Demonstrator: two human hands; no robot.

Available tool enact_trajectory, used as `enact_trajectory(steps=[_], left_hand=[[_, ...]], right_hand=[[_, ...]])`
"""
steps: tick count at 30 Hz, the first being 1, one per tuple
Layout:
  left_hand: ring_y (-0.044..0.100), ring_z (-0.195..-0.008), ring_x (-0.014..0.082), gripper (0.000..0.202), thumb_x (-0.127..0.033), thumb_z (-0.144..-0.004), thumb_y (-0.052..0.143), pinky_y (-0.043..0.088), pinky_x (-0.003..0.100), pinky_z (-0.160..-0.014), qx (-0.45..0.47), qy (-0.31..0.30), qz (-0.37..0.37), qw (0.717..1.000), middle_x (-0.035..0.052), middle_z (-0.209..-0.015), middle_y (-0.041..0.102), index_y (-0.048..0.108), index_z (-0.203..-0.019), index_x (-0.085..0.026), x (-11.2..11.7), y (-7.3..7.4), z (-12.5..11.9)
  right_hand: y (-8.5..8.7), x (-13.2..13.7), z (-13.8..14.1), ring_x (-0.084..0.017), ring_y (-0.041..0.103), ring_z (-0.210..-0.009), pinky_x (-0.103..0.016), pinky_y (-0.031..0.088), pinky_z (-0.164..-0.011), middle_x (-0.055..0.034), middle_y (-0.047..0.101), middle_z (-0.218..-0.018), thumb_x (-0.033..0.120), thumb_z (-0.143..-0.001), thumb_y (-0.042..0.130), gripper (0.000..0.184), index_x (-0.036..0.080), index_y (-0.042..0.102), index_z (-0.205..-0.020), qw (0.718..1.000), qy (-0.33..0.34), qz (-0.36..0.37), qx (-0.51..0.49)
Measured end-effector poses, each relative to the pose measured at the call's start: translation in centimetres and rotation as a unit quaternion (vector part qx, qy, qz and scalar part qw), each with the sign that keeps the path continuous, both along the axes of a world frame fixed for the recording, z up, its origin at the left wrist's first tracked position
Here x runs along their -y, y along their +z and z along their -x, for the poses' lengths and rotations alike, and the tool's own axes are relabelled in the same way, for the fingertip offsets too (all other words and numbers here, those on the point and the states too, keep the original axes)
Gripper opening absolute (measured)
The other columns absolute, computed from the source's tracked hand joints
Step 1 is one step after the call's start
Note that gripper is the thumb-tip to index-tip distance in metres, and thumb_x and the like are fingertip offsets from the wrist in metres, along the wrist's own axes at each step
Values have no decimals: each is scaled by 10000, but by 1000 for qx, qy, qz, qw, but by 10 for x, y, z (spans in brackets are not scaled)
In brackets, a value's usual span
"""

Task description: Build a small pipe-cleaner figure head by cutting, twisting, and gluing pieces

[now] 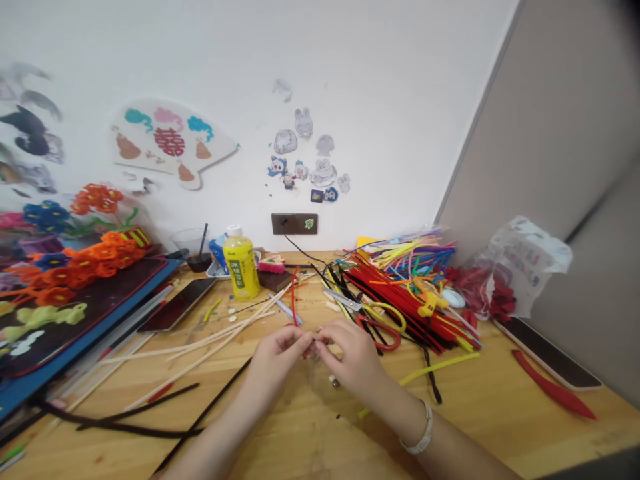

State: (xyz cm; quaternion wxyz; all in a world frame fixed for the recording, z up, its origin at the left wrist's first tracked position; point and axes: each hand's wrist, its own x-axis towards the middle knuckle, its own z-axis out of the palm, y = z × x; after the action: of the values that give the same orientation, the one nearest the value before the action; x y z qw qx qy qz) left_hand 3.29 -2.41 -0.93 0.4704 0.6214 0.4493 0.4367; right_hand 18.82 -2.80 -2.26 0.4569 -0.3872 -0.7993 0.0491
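Above the middle of the tabletop (290,427), a thin red stem (294,297) rises just beyond the left hand (277,350); whether its lower end is gripped there, I cannot tell. That hand is nearly closed, thumb against forefinger, and its tips meet those of the right hand (347,347), which is curled into a similar close pinch (what is caught between them is too small and blurred to name). A pale bracelet (423,430) circles the right wrist. Just beyond the right hand lie scissors (350,303) with yellow and red handles, beside a pile of red stems (377,287) near the tabletop's far edge. Pale strips (220,340) slant across the wood left of the hands, and a yellow bottle (242,267) stands toward the far edge. Near the right edge lies a curved red piece (550,387).
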Motion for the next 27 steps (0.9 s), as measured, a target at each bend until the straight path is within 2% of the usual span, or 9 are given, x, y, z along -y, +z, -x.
enact_trajectory(steps=[3,5,8,9,12,14,16,20,27], left_hand=[[578,-631,174,309,-418,-749,511,462,285,-642,-83,-8,-50,995,26,-617,640,622,-638,-152,-8,1,9],[597,-691,199,292,-400,-766,488,471,313,-688,-153,20,-93,984,45,-693,670,641,-708,-158,-19,2,22],[593,-936,242,279,-306,-778,466,429,374,-869,-232,37,-140,962,93,-993,683,660,-916,-160,-37,2,47],[567,-1013,247,296,-268,-778,461,403,386,-915,-250,18,-159,955,96,-1079,657,647,-983,-164,-42,1,54],[527,-1093,217,346,-176,-769,476,364,361,-975,-287,-97,-210,930,61,-1167,617,613,-1085,-203,-51,-6,67],[525,-1099,196,412,-97,-742,477,365,334,-980,-306,-153,-234,910,53,-1193,600,599,-1116,-220,-53,-14,67],[516,-1111,188,489,-37,-697,477,364,319,-982,-326,-177,-247,895,57,-1222,577,587,-1135,-224,-54,-21,65],[527,-1075,195,497,-60,-686,507,387,319,-954,-352,-152,-242,891,67,-1173,593,569,-1152,-222,-51,-24,58],[535,-971,194,357,-140,-686,563,422,299,-856,-337,-108,-213,911,59,-1045,591,598,-1034,-212,-46,-25,52]], right_hand=[[-1,-2,0,-151,559,-702,-258,423,-647,-24,624,-710,149,-789,510,116,190,598,-725,999,-9,36,-30],[-1,-3,-1,-146,565,-690,-252,426,-645,-21,630,-703,143,-781,508,124,189,602,-716,997,-16,62,-48],[-2,-5,-3,-141,568,-662,-246,428,-632,-23,635,-699,151,-765,518,115,180,606,-697,992,-30,109,-61],[-4,-5,-3,-141,567,-656,-244,427,-626,-24,635,-701,153,-759,522,111,177,607,-692,989,-34,126,-61],[-9,-7,-2,-135,559,-633,-235,420,-606,-18,625,-678,156,-746,523,112,173,609,-677,983,-44,172,-55],[-13,-7,-1,-131,556,-617,-228,417,-591,-14,621,-659,160,-743,517,119,172,612,-671,979,-43,195,-52],[-16,-7,1,-130,557,-605,-224,418,-583,-14,619,-647,167,-738,519,120,169,615,-665,975,-41,211,-49],[-20,-7,5,-131,564,-600,-226,424,-580,-13,621,-642,171,-722,532,105,168,623,-668,971,-49,230,-39],[-35,-13,9,-124,561,-589,-226,437,-580,-1,627,-648,158,-701,549,91,179,634,-678,968,-47,244,-34]])
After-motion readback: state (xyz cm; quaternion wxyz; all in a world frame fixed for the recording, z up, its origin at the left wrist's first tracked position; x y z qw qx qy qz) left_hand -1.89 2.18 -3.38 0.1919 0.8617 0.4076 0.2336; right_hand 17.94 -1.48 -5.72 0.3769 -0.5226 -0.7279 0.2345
